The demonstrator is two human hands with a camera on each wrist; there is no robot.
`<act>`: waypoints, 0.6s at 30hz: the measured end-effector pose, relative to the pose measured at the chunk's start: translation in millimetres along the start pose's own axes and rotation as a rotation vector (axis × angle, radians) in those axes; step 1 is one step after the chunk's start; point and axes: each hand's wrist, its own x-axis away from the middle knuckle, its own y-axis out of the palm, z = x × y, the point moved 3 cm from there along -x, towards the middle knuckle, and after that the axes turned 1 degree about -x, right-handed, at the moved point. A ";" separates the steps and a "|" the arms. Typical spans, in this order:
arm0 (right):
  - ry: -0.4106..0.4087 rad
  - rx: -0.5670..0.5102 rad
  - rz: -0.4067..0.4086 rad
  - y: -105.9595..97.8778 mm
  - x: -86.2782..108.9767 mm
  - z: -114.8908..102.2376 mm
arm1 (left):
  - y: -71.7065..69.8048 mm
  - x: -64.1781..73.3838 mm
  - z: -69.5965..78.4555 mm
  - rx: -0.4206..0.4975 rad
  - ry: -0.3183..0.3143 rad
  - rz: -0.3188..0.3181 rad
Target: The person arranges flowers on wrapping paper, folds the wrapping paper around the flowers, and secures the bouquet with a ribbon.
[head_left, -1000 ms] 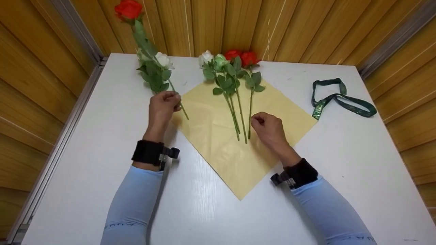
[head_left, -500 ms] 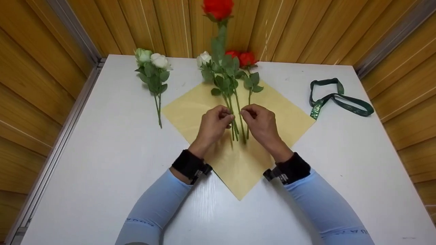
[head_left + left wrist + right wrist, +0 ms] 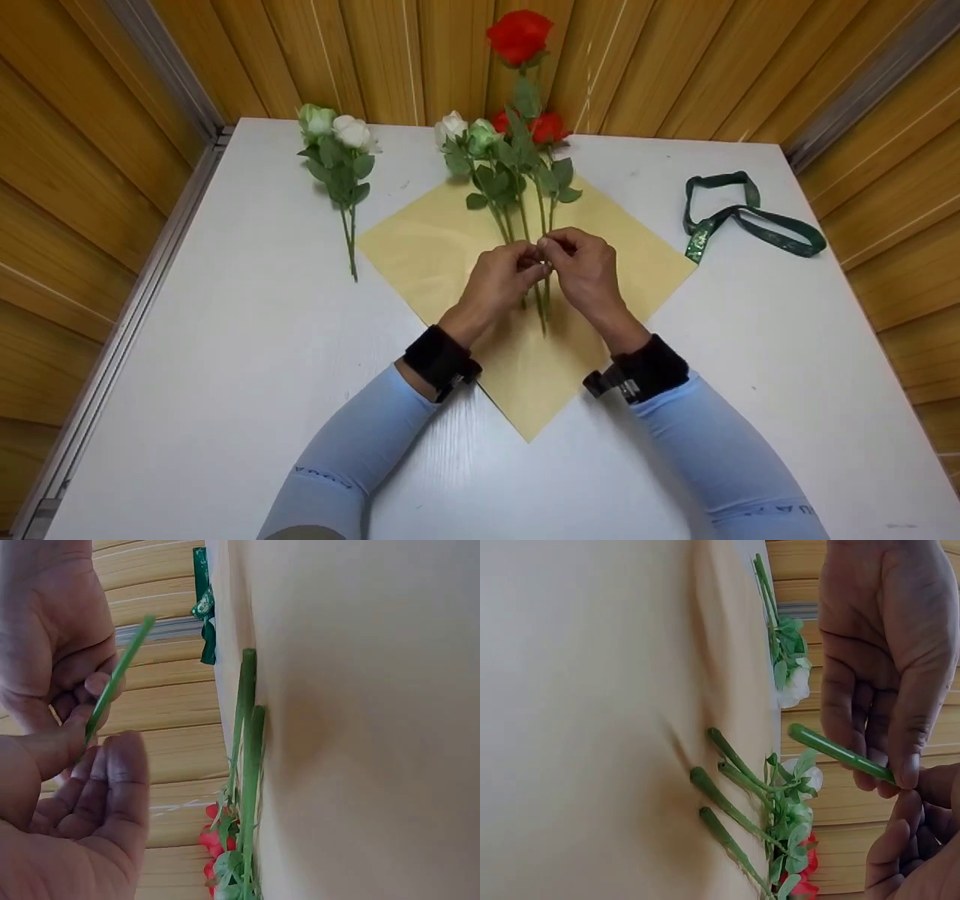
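Observation:
A long-stemmed red rose (image 3: 520, 37) is held upright above the paper, its bloom standing out against the wooden wall. My left hand (image 3: 499, 281) pinches its stem (image 3: 840, 754) between thumb and fingers. Just above that grip, my right hand (image 3: 586, 270) meets the left and also pinches the stem. The cut end pokes out below the left hand. Under both hands, a white rose (image 3: 451, 129), a green rose (image 3: 481, 139) and red roses (image 3: 549, 127) lie with stems towards me on yellow wrapping paper (image 3: 525, 382). Fingers partly hide those stems.
To the left, a pale green rose (image 3: 316, 120) and a white rose (image 3: 352, 133) lie together on the white table (image 3: 225, 337). A dark green ribbon (image 3: 780, 238) lies looped at the right, beside the paper's corner. Wooden panels (image 3: 450, 60) rise behind the table.
The left hand has carried the red rose from the left pile rightwards over the paper. The right hand, earlier beside the lying stems, now meets the left hand at the rose's stem.

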 end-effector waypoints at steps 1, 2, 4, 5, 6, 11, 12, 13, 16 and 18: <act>0.003 0.005 0.003 -1.4 -1.7 1.6 | -1.4 -1.2 -0.3 -0.037 0.003 -0.015; 0.004 0.010 0.006 -2.8 -3.7 3.6 | -3.1 -2.6 -1.3 -0.080 0.002 -0.029; 0.006 0.033 0.013 -5.3 -8.9 8.7 | -6.8 -4.8 -5.4 -0.184 -0.005 -0.047; 0.007 0.040 0.013 -6.3 -11.5 11.0 | -8.8 -5.4 -7.9 -0.248 -0.008 -0.051; 0.011 0.048 0.015 -7.1 -14.3 13.5 | -10.6 -6.0 -10.8 -0.315 -0.011 -0.053; 0.040 0.093 0.005 -5.2 -29.0 23.6 | -15.9 -6.0 -23.8 -0.588 -0.047 -0.034; 0.045 0.110 0.002 -3.8 -31.9 25.1 | -16.1 -5.9 -25.5 -0.615 -0.058 -0.035; 0.049 0.125 -0.001 -2.2 -34.7 26.3 | -16.1 -6.0 -26.8 -0.634 -0.068 -0.036; 0.060 0.165 -0.012 3.0 -41.0 28.9 | -14.5 -7.2 -28.5 -0.671 -0.089 -0.065; 0.070 0.200 -0.018 6.0 -43.4 30.9 | -13.0 -8.2 -28.4 -0.681 -0.099 -0.089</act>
